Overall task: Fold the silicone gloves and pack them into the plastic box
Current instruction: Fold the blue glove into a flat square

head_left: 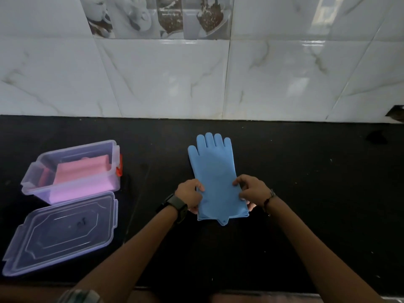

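Note:
A blue silicone glove (213, 167) lies flat on the black counter (306, 182), fingers pointing toward the wall, cuff nearest me. My left hand (189, 194) pinches the cuff's left edge and my right hand (251, 190) pinches its right edge. Layered edges show at the cuff, so a second glove may lie beneath; I cannot tell. At the left stands the clear plastic box (72, 171), uncovered, with a folded pink glove (84, 172) inside it. The box has an orange-red latch on its right side.
The box's clear lid (62, 234) lies flat on the counter in front of the box. A white marbled tile wall (196, 79) rises behind the counter. The counter's front edge runs along the bottom of the view. A small dark object (377, 137) sits at the far right.

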